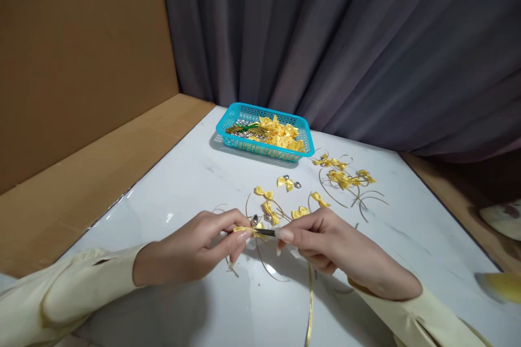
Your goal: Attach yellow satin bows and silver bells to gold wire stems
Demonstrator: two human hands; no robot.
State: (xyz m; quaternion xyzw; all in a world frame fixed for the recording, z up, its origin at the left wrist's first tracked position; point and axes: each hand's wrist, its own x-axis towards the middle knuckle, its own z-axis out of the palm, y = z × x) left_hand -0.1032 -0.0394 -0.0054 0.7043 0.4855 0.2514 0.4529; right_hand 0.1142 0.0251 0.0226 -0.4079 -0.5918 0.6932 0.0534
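Ribbon [241, 229], yellow and satiny, sits pinched between thumb and forefinger of the left hand [199, 241], above the near part of a white table [187, 173]. Facing it, the right hand [334, 239] is closed on a slim dark tool [266, 232], thumb against finger, with the narrow end reaching the ribbon. From where I stand I can't tell what sort of tool it is, since the fist hides its rear, nor whether the tip presses in or merely lies against the cloth. A silvery bead [255, 220] shows just beyond the left fingertips; whether it is attached is hard to make out. Below the right hand runs a gold strip [310, 303], its top covered, its lower end cut off. Yellow bows [285, 183] lie farther out, near a blue basket [305, 155]. Off right, a blurred yellow object [504, 286] is only partly visible.
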